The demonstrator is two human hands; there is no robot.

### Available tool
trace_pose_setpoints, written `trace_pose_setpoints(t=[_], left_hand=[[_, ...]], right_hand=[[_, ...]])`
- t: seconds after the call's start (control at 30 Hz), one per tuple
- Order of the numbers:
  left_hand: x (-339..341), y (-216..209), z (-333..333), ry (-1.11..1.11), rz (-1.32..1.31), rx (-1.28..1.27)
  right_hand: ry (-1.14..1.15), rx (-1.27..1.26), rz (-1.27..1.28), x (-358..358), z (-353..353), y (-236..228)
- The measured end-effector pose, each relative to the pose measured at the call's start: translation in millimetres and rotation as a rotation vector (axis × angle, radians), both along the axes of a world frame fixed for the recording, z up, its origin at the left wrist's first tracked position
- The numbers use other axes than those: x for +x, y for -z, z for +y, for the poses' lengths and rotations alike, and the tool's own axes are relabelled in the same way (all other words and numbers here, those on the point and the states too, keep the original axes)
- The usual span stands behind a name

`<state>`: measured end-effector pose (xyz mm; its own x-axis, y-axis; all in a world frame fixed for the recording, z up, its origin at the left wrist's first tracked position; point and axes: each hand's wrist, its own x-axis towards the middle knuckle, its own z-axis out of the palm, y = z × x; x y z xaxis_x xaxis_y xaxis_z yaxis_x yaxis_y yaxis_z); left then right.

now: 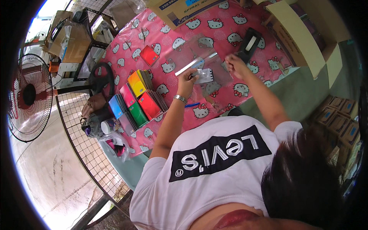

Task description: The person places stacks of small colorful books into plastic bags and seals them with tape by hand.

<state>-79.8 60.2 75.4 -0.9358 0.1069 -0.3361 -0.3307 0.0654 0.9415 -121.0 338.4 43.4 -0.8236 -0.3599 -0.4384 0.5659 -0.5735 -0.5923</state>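
My left hand [187, 82], with a metal-band watch at its wrist, is closed on a small spiral notepad [206, 76] that looks wrapped in clear plastic. Thin clear plastic bags [224, 73] lie under and beyond it, with a long pale strip [181, 70] across them. To the right, my right hand [237, 66] is raised with its fingers pinched together; anything between them is too small to make out. Just beyond that hand stands a black tape dispenser [249, 45]. A blue pen [192, 105] rests near my left wrist.
Stacks of coloured spiral notebooks [138, 103] stand at the left, and a single red notebook [149, 56] lies farther back. A cardboard box [180, 13] is at the far edge, an open carton [287, 42] at the right. A fan [30, 96] stands beyond the table's left side.
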Motion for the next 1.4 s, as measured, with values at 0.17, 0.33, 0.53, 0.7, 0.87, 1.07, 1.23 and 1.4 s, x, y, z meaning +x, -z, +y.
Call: trace_pose_setpoints(t=[0.17, 0.33, 0.53, 0.7, 0.87, 1.07, 1.23, 1.4], left_hand=[[-1.2, -2.8, 8.1, -0.033, -0.034, 0.025], [4.3, -3.7, 8.1, -0.073, -0.027, 0.048], [0.8, 4.6, 0.4, -0.048, -0.053, 0.028], [-0.4, -1.6, 4.2, -0.035, -0.048, 0.054], [-1.7, -3.6, 8.2, -0.006, -0.005, 0.018], [-2.5, 19.5, -6.8, 0.002, 0.021, 0.070], [-3.5, 0.1, 4.3, 0.016, -0.048, 0.038], [-7.8, -10.0, 1.9, 0.042, -0.135, 0.098]], right_hand=[[0.491, 0.169, 0.050, -31.8, -47.4, -36.3], [0.664, 0.265, -0.246, 54.1, -72.4, -14.2], [0.628, 0.503, -0.233, 84.3, -53.0, -35.6], [0.668, 0.436, -0.328, 95.1, -42.3, -9.9], [0.657, -0.019, -0.431, 74.3, -35.1, 56.6], [0.242, -0.111, -0.435, 16.2, -77.3, 39.0], [-0.488, 0.224, 0.236, -50.6, -58.6, -51.9], [-1.402, 0.987, 0.940, -101.4, -106.6, -105.8]])
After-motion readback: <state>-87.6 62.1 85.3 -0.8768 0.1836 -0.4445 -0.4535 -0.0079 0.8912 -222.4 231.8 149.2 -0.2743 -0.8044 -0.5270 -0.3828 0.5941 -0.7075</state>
